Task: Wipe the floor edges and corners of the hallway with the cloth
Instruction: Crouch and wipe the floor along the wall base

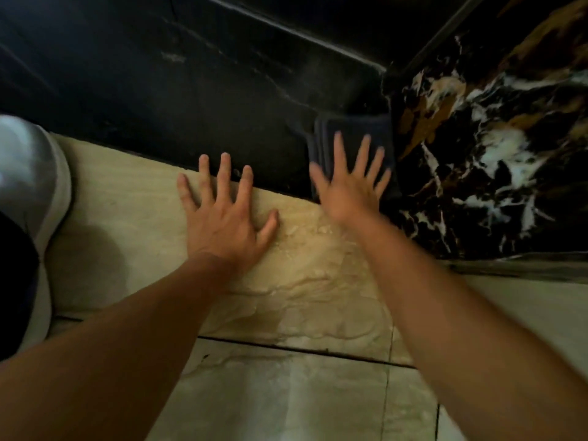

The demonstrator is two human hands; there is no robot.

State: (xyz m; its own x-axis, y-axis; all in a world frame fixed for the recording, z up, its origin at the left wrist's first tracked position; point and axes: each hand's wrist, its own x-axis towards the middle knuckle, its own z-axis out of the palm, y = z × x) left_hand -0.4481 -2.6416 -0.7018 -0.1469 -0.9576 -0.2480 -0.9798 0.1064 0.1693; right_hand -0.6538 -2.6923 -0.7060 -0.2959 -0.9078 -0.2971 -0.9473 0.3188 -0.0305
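A folded dark blue cloth (346, 132) lies on the black floor strip (191, 90), tucked into the corner beside the dark marbled wall (490, 148). My right hand (348, 183) lies flat on the cloth with its fingers spread, pressing it down; the hand is blurred. My left hand (222, 214) rests flat on the beige floor tile (318, 281), fingers apart, its fingertips near the edge of the black strip. It holds nothing.
A white rounded object (31, 186) with a dark part below it stands at the left edge. Dark grout lines (302, 348) cross the beige tiles near me. A raised dark ledge (286, 30) runs along the far side of the black strip.
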